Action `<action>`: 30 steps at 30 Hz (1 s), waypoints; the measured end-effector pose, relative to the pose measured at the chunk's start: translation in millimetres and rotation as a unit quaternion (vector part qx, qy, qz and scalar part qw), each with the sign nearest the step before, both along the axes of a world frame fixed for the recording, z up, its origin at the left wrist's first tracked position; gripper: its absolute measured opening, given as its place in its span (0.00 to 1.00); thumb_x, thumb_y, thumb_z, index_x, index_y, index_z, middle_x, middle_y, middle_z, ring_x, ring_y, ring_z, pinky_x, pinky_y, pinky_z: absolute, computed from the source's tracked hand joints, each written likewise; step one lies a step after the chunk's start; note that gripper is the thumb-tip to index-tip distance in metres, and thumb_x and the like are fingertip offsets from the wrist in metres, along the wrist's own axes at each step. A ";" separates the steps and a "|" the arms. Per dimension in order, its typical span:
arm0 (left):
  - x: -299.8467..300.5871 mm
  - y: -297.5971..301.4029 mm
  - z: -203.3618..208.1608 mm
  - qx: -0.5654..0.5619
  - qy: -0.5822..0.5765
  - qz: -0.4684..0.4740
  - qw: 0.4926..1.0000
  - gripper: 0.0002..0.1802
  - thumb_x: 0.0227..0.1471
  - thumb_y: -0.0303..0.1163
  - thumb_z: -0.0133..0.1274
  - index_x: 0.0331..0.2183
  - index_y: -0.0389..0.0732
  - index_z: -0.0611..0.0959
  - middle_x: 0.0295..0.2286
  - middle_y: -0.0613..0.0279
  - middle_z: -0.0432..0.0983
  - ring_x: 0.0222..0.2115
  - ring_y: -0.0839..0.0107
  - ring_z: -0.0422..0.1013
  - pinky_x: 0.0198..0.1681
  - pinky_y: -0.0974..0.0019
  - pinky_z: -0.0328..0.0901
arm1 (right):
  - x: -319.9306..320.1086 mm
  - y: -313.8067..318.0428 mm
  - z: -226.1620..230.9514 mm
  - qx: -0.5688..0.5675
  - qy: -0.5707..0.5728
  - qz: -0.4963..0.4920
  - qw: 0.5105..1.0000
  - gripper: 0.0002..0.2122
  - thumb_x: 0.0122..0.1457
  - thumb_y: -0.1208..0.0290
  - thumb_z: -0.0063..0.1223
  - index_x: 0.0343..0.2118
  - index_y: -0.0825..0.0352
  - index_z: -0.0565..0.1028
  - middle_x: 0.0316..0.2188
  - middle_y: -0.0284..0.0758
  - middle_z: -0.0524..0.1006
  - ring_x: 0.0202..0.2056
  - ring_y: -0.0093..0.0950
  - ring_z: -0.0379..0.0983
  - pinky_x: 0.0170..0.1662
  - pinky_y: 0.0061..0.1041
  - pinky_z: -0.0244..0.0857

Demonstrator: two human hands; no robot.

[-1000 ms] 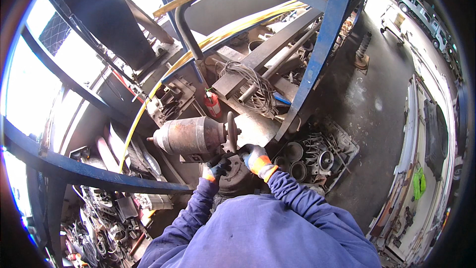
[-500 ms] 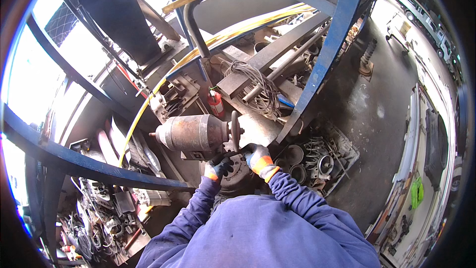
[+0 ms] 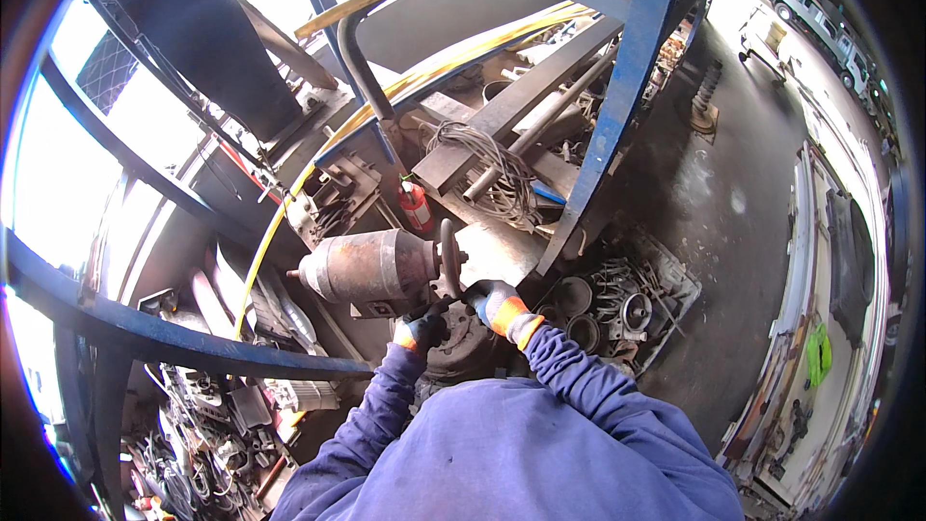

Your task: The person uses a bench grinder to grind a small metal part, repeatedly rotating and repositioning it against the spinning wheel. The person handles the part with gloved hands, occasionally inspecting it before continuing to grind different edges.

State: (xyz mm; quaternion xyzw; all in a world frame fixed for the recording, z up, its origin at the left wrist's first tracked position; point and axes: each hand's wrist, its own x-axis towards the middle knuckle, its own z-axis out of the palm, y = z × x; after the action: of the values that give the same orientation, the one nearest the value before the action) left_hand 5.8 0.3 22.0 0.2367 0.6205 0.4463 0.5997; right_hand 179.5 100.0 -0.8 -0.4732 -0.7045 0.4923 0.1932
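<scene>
A rusty cylindrical motor-like part [image 3: 371, 268] with a round flange [image 3: 449, 259] at its right end lies on its side among scrap metal. My left hand [image 3: 421, 330], in a dark glove with an orange cuff, grips the underside of the part near the flange. My right hand [image 3: 498, 306], gloved the same way, holds the lower right of the flange. Both blue sleeves reach up from the bottom of the view. A dark round drum [image 3: 465, 352] sits just below the hands, partly hidden by them.
Blue steel frame posts [image 3: 627, 68] and a blue rail [image 3: 145, 333] surround the pile. Yellow hoses [image 3: 415, 77], a coil of grey cable [image 3: 482, 159], a small red canister [image 3: 417, 205], steel beams and a crate of pulleys [image 3: 622, 314] lie around. Concrete floor [image 3: 733, 203] is at the right.
The view has shifted slightly. Both hands stay on the rusty part, which sits a little lower and nearer in the picture.
</scene>
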 end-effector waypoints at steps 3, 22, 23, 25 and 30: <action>-2.8 -2.1 -4.3 0.010 -0.004 -0.007 1.000 0.18 0.59 0.37 0.51 0.49 0.45 0.82 0.20 0.68 0.73 0.18 0.77 0.68 0.21 0.72 0.61 | -4.1 -2.0 -4.0 -0.023 -0.010 -0.012 1.000 0.11 0.56 0.70 0.55 0.40 0.68 0.80 0.32 0.42 0.82 0.31 0.34 0.77 0.39 0.31 0.69; -4.4 -26.4 -46.6 0.008 -0.212 0.023 0.977 0.21 0.62 0.41 0.50 0.50 0.37 0.77 0.25 0.66 0.73 0.24 0.71 0.70 0.28 0.68 0.65 | 13.7 -7.3 2.8 -0.128 0.107 0.022 0.986 0.11 0.63 0.66 0.50 0.41 0.68 0.78 0.24 0.32 0.78 0.15 0.23 0.69 0.22 0.26 0.64; -4.0 -23.7 -44.3 -0.015 -0.230 0.031 0.973 0.20 0.62 0.40 0.49 0.50 0.38 0.77 0.26 0.66 0.73 0.24 0.71 0.70 0.28 0.68 0.65 | 13.0 -2.4 -0.1 -0.190 0.101 0.020 0.976 0.12 0.63 0.66 0.50 0.42 0.68 0.78 0.26 0.31 0.78 0.15 0.23 0.68 0.22 0.25 0.63; -5.3 -21.0 -48.3 -0.029 -0.270 0.031 0.962 0.19 0.62 0.39 0.47 0.50 0.39 0.76 0.26 0.66 0.74 0.25 0.70 0.70 0.29 0.69 0.65 | 8.1 -0.6 5.7 -0.150 0.079 0.006 0.985 0.12 0.63 0.65 0.50 0.42 0.68 0.78 0.25 0.32 0.78 0.15 0.22 0.68 0.23 0.25 0.64; -10.7 -16.5 -65.0 -0.045 -0.355 0.026 0.933 0.18 0.62 0.37 0.45 0.50 0.41 0.76 0.26 0.68 0.74 0.26 0.70 0.71 0.29 0.68 0.65 | 6.8 -0.2 4.8 0.060 0.020 0.005 0.998 0.13 0.61 0.65 0.50 0.42 0.68 0.78 0.31 0.44 0.80 0.30 0.39 0.76 0.38 0.33 0.69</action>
State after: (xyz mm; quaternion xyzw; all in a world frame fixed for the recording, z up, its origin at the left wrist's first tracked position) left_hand -4.9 -16.1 -43.0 0.0192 0.3925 0.4884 0.7791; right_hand 186.2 99.8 4.0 -0.4472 -0.7310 0.4597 0.2331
